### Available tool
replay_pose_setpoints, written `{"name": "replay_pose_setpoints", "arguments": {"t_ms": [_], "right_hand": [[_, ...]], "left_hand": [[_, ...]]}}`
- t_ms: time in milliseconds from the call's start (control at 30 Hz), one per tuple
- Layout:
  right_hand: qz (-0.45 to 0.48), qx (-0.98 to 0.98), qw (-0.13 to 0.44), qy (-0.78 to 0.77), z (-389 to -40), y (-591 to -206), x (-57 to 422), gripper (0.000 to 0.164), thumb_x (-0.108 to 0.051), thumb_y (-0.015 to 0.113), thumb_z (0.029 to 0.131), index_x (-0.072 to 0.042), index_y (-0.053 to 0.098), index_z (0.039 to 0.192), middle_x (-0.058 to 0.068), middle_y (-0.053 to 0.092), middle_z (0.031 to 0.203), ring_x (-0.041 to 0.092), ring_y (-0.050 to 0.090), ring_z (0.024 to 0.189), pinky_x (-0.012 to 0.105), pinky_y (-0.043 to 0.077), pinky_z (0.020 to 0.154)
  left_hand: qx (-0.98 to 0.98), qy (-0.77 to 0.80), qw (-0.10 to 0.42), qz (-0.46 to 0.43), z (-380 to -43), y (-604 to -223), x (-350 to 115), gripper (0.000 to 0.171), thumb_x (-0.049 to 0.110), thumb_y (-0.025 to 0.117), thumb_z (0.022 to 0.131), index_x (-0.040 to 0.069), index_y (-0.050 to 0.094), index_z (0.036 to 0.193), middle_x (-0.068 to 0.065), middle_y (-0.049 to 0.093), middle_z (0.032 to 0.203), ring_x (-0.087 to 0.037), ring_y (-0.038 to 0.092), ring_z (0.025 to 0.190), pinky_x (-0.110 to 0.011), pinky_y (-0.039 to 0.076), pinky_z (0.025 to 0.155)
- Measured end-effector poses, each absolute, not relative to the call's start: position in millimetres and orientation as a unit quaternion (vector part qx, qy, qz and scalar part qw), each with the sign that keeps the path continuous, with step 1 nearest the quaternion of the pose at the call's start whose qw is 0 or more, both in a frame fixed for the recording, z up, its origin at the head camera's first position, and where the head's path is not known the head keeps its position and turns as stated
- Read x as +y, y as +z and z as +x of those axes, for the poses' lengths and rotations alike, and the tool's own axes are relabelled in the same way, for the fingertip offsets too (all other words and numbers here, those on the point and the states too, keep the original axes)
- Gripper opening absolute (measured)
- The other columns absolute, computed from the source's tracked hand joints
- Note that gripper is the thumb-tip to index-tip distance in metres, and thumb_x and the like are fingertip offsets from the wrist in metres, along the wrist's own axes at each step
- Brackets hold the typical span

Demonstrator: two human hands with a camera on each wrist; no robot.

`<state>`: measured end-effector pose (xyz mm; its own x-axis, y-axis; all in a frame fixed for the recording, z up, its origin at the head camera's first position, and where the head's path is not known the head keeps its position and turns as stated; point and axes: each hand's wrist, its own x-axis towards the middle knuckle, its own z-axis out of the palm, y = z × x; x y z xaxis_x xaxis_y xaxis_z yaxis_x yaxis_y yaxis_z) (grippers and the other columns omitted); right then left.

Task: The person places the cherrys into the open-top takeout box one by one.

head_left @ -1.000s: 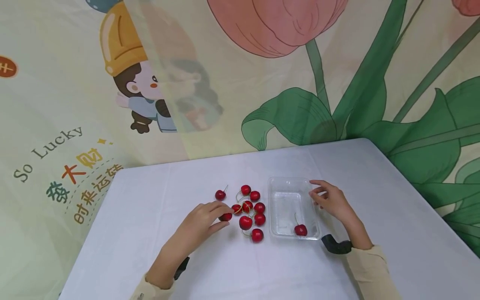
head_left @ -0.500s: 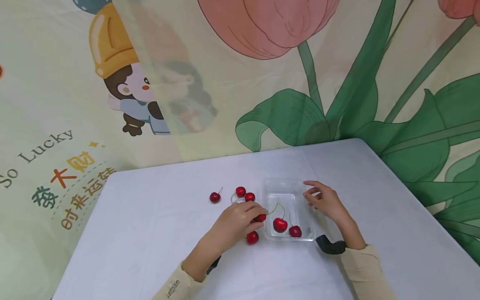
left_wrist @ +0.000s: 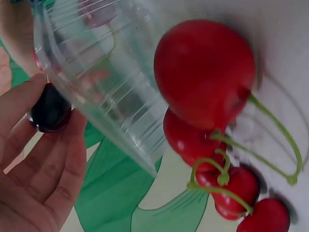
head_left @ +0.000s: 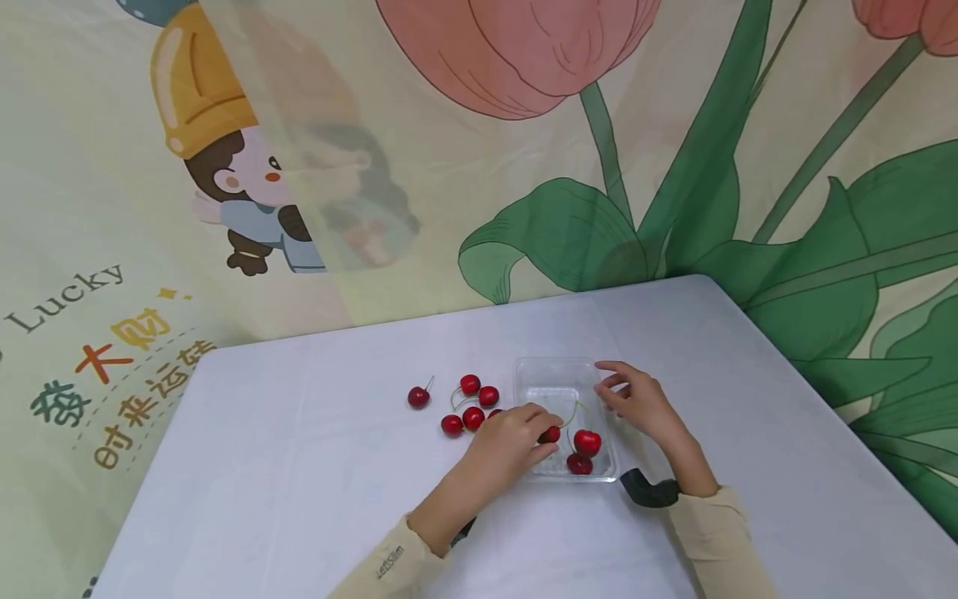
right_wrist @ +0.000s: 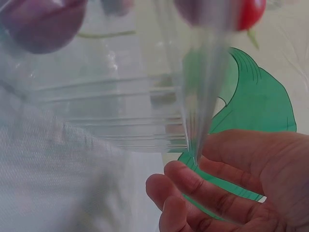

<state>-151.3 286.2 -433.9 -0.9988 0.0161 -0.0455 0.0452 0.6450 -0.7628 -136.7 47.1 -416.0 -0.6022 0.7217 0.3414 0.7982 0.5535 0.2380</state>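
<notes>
My left hand (head_left: 507, 443) is over the left part of a clear plastic container (head_left: 552, 361). It pinches a cherry (head_left: 550, 434) between thumb and fingers, the green stem pointing up and to the right; in the left wrist view this cherry (left_wrist: 49, 108) looks dark. Two more cherries, one bright red (head_left: 587, 443) and one darker (head_left: 580, 463), lie in the container near its front right corner. At the right side my right hand (head_left: 639, 403) holds the container's rim, thumb and fingers on either side of the wall in the right wrist view.
Several loose cherries (head_left: 473, 418) with stems lie left of the container, partly hidden by my left hand. A single cherry (head_left: 418, 397) sits farther left. A white cloth (head_left: 299, 466) covers the table, and a printed backdrop (head_left: 419, 166) hangs behind it.
My left hand has carried cherries rightward from the pile to the container. A bright red cherry now lies beside the dark one inside. My right hand stays at the rim.
</notes>
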Motion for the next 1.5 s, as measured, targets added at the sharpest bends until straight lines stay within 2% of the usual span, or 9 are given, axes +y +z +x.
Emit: {"name": "replay_pose_setpoints", "arguments": {"t_ms": [200, 433, 833, 1133, 1333, 1500], "right_hand": [[0.011, 0.908, 0.011, -0.419, -152.0, -433.7, 286.6, 0.043, -0.008, 0.062, 0.095, 0.003, 0.050, 0.135, 0.028, 0.063, 0.109, 0.022, 0.063, 0.075, 0.033, 0.058, 0.064], [0.000, 0.909, 0.006, -0.418, -152.3, -432.7, 287.1, 0.043, -0.008, 0.062, 0.095, 0.004, 0.050, 0.134, 0.028, 0.064, 0.107, 0.023, 0.064, 0.074, 0.032, 0.057, 0.062], [0.011, 0.910, 0.013, -0.415, -152.3, -430.6, 283.9, 0.044, -0.010, 0.063, 0.094, 0.003, 0.050, 0.135, 0.028, 0.063, 0.109, 0.023, 0.063, 0.075, 0.033, 0.057, 0.063], [0.009, 0.910, 0.012, -0.413, -150.9, -430.0, 282.8, 0.045, -0.011, 0.064, 0.094, 0.003, 0.051, 0.134, 0.027, 0.064, 0.109, 0.023, 0.063, 0.074, 0.033, 0.057, 0.064], [0.010, 0.910, 0.014, -0.414, -150.3, -429.7, 283.6, 0.045, -0.011, 0.065, 0.094, 0.003, 0.051, 0.134, 0.027, 0.064, 0.109, 0.023, 0.063, 0.074, 0.033, 0.058, 0.064], [0.015, 0.910, 0.018, -0.414, -150.3, -431.7, 284.7, 0.046, -0.012, 0.065, 0.094, 0.002, 0.051, 0.135, 0.026, 0.064, 0.109, 0.023, 0.063, 0.075, 0.032, 0.058, 0.065]], "left_hand": [[-0.899, -0.154, 0.067, -0.404, -138.7, -421.8, 59.5, 0.031, 0.028, 0.074, 0.088, 0.012, 0.071, 0.114, -0.002, 0.070, 0.106, -0.011, 0.068, 0.091, -0.019, 0.055, 0.077], [-0.908, -0.127, 0.039, -0.397, -140.5, -428.8, 68.5, 0.025, 0.026, 0.074, 0.088, 0.012, 0.071, 0.109, -0.001, 0.069, 0.097, -0.010, 0.066, 0.080, -0.017, 0.054, 0.067], [-0.917, -0.059, 0.072, -0.387, -143.8, -439.2, 78.1, 0.019, 0.026, 0.081, 0.081, 0.016, 0.072, 0.095, 0.003, 0.066, 0.080, -0.011, 0.066, 0.068, -0.020, 0.051, 0.055], [-0.922, -0.030, 0.097, -0.374, -145.1, -444.2, 82.4, 0.009, 0.020, 0.078, 0.082, 0.016, 0.071, 0.085, 0.002, 0.064, 0.073, -0.012, 0.063, 0.061, -0.022, 0.048, 0.049], [-0.923, -0.022, 0.100, -0.372, -144.9, -444.1, 84.2, 0.012, 0.020, 0.079, 0.080, 0.016, 0.070, 0.085, 0.002, 0.064, 0.073, -0.012, 0.063, 0.061, -0.022, 0.049, 0.050], [-0.925, -0.021, 0.076, -0.373, -145.4, -442.9, 83.3, 0.019, 0.023, 0.081, 0.080, 0.016, 0.071, 0.095, 0.002, 0.066, 0.081, -0.011, 0.064, 0.068, -0.021, 0.051, 0.054]]}}
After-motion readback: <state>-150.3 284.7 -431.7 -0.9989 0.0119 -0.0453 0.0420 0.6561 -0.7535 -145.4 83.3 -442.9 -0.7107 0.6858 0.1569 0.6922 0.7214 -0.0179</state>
